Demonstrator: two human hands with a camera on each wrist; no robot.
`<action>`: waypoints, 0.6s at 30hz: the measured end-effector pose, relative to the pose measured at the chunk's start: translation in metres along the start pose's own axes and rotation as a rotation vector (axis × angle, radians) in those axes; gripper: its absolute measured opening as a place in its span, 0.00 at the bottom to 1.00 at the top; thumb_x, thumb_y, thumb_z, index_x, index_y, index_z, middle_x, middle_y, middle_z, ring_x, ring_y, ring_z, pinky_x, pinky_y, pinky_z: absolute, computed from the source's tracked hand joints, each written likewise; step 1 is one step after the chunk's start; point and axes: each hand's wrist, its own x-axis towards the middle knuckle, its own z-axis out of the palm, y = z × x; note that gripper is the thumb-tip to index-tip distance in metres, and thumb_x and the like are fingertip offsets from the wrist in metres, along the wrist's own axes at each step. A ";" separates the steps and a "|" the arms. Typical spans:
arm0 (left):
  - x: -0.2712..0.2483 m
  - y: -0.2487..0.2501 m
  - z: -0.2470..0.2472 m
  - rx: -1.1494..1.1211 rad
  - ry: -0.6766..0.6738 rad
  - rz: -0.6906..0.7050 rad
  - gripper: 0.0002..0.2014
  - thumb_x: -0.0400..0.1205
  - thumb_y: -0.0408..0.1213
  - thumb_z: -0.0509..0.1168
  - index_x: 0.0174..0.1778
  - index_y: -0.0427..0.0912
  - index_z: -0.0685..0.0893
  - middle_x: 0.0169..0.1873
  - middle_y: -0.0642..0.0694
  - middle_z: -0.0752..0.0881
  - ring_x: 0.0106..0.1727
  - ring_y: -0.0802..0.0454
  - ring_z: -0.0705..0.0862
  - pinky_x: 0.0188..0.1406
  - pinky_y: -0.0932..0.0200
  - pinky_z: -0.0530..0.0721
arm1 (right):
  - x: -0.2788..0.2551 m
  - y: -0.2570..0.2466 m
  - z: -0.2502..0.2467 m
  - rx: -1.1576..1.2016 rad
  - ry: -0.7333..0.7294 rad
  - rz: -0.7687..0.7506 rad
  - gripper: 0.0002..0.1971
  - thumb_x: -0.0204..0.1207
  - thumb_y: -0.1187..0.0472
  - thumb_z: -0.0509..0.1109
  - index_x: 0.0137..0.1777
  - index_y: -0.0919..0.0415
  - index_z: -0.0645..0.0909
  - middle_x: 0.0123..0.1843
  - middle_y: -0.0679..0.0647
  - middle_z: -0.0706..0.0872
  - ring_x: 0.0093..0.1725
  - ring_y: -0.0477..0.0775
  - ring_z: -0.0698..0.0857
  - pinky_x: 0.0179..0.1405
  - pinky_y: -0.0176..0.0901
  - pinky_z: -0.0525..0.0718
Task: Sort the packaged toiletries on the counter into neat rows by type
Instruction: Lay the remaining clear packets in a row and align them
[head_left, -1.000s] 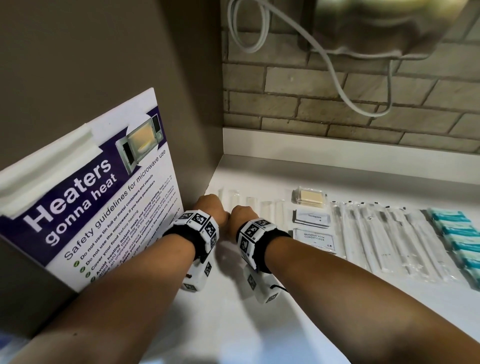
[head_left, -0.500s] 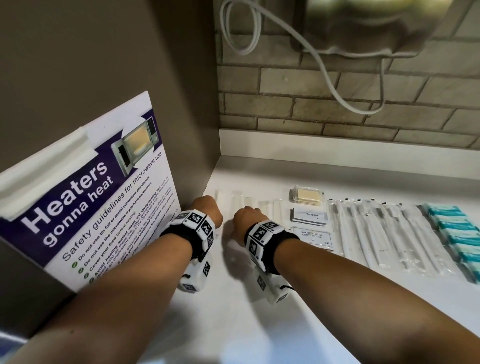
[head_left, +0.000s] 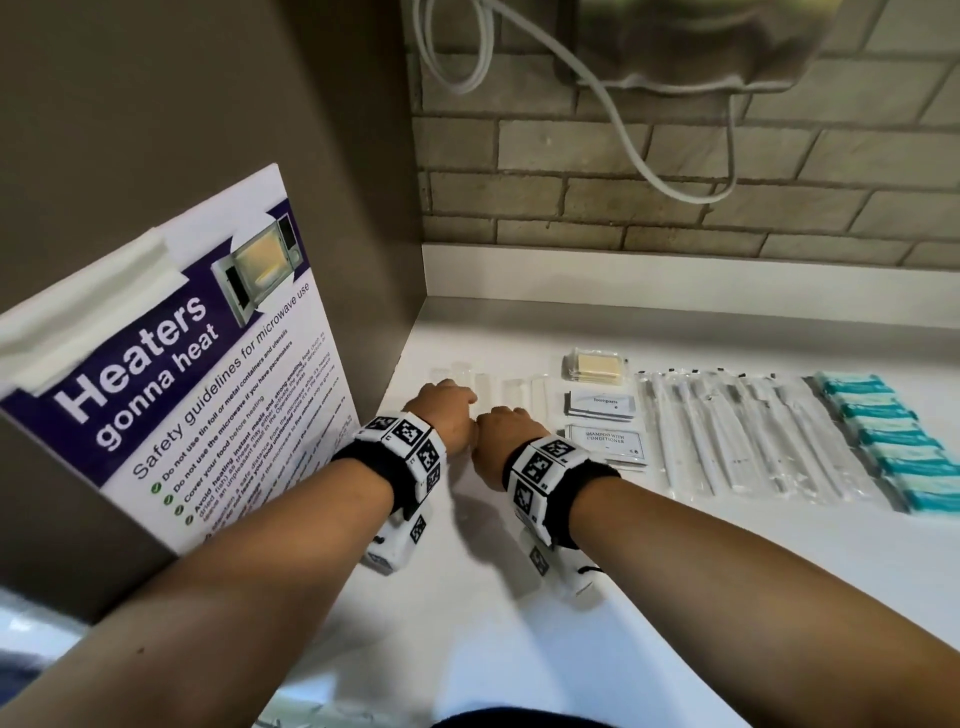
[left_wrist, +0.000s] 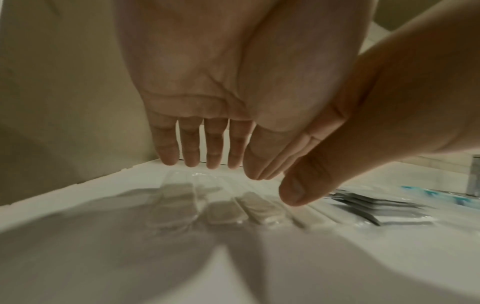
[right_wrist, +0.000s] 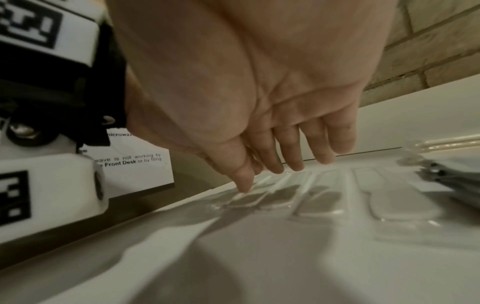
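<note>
Several small white bars in clear wrappers (head_left: 539, 395) lie in a row at the counter's back left, blurred in both wrist views. My left hand (head_left: 448, 410) and right hand (head_left: 506, 434) hover side by side over them, knuckles touching. In the left wrist view the left hand (left_wrist: 205, 160) has straight fingers just above the wrapped bars (left_wrist: 226, 211) and holds nothing. The right hand (right_wrist: 280, 164) also has straight fingers, and its thumb tip touches a wrapper (right_wrist: 246, 198). To the right lie rows of toothpaste sachets (head_left: 597, 405), shampoo sachets (head_left: 605, 441), wrapped toothbrushes (head_left: 737, 431) and teal packets (head_left: 893, 441).
A microwave safety poster (head_left: 182, 389) hangs on the brown cabinet side close to my left wrist. The brick wall (head_left: 675, 156) with a hanging white cable backs the white counter (head_left: 493, 623). A yellowish packet (head_left: 595, 366) lies behind the sachets.
Half a second ago my hands were a little apart; now they are back together over the wrapped bars. The other rows have not moved.
</note>
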 end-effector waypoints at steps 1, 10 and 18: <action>-0.004 0.003 0.003 0.002 -0.004 0.020 0.24 0.84 0.42 0.60 0.78 0.47 0.72 0.78 0.43 0.70 0.77 0.41 0.70 0.75 0.46 0.71 | -0.001 0.001 0.004 -0.010 0.000 -0.002 0.23 0.77 0.64 0.60 0.73 0.63 0.72 0.69 0.59 0.76 0.71 0.62 0.73 0.71 0.54 0.75; -0.050 0.013 0.023 0.253 -0.059 0.211 0.37 0.82 0.46 0.63 0.85 0.46 0.53 0.86 0.50 0.52 0.86 0.46 0.47 0.84 0.45 0.53 | -0.011 0.010 0.033 0.016 -0.081 0.085 0.48 0.76 0.41 0.66 0.84 0.70 0.49 0.83 0.68 0.56 0.83 0.68 0.56 0.80 0.60 0.62; -0.060 0.016 0.032 0.439 -0.085 0.385 0.30 0.86 0.45 0.52 0.85 0.56 0.52 0.85 0.56 0.53 0.86 0.45 0.43 0.84 0.40 0.40 | -0.045 0.018 0.022 -0.175 -0.066 0.021 0.28 0.83 0.53 0.62 0.80 0.64 0.65 0.74 0.63 0.75 0.76 0.65 0.70 0.75 0.56 0.71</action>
